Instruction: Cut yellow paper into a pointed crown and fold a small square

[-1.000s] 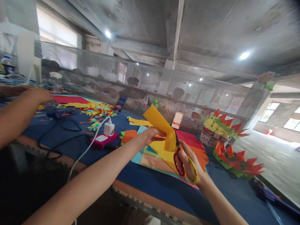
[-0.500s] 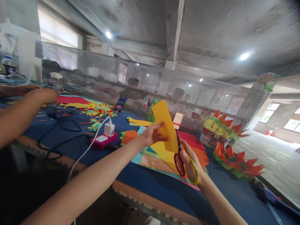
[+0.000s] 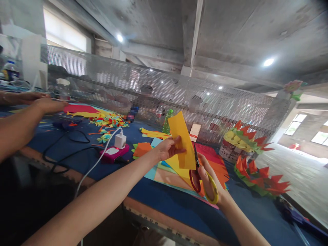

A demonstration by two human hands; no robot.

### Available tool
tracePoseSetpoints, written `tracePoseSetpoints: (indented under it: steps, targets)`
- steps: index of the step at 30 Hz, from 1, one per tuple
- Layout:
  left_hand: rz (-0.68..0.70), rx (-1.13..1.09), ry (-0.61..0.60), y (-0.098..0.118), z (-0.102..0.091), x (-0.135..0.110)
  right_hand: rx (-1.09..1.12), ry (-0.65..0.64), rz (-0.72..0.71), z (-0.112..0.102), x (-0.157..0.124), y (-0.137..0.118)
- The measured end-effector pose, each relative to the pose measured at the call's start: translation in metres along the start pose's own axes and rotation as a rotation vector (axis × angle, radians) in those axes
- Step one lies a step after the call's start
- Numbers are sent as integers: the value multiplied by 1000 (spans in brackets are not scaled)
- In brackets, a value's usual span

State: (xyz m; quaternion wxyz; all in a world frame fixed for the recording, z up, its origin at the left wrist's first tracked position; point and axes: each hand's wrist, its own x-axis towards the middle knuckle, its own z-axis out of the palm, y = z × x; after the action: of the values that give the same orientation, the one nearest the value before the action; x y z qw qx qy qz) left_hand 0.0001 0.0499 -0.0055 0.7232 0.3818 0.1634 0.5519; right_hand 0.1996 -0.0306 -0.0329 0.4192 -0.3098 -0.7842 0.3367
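Observation:
My left hand [image 3: 170,148] grips a yellow sheet of paper [image 3: 181,136], thumb in front and fingers near its left edge, holding it upright above the table. My right hand [image 3: 208,171] is closed round a pair of scissors [image 3: 214,191] with one yellow and one red handle loop. The dark blades point up along the right edge of the yellow sheet; whether they touch it I cannot tell. Beneath both hands lies a spread of coloured paper sheets [image 3: 166,177], with red and orange pieces [image 3: 216,164] fanned to the right.
On the blue tabletop [image 3: 159,205], paper crowns [image 3: 263,179] stand at right beside a glue gun [image 3: 294,212]. A magenta power strip [image 3: 115,153] with a white charger [image 3: 120,140] and cables lies left. Paper scraps [image 3: 110,120] pile behind. Another person's hands [image 3: 48,104] work at far left.
The scissors' blades have shifted slightly down and the yellow sheet has turned a little. At far left, the other person's hands have moved slightly.

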Motion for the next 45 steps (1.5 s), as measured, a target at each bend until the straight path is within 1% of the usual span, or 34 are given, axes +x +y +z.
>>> tracePoseSetpoints:
  steps: [3,7,15,22,26,31,34,38,45]
  targets:
    - [-6,16,-7,-1,0,0,-16,3,-4,-1,0,0]
    - [-11,29,18,0,3,-2,28,11,3,1,0,-2]
    - [9,7,29,1,3,-2,140,119,57,8,1,-3]
    - [22,-15,51,1,4,-2,112,165,82,7,3,1]
    - [18,-7,65,2,4,-2,90,128,76,3,3,4]
    - [36,10,77,5,3,-1,-34,96,65,-3,2,4]
    - [42,37,67,5,3,-1,-59,69,54,-4,2,5]
    - [39,83,40,3,4,-2,-80,70,23,-5,1,8]
    - [62,112,22,2,4,-2,-96,69,37,-5,2,7]
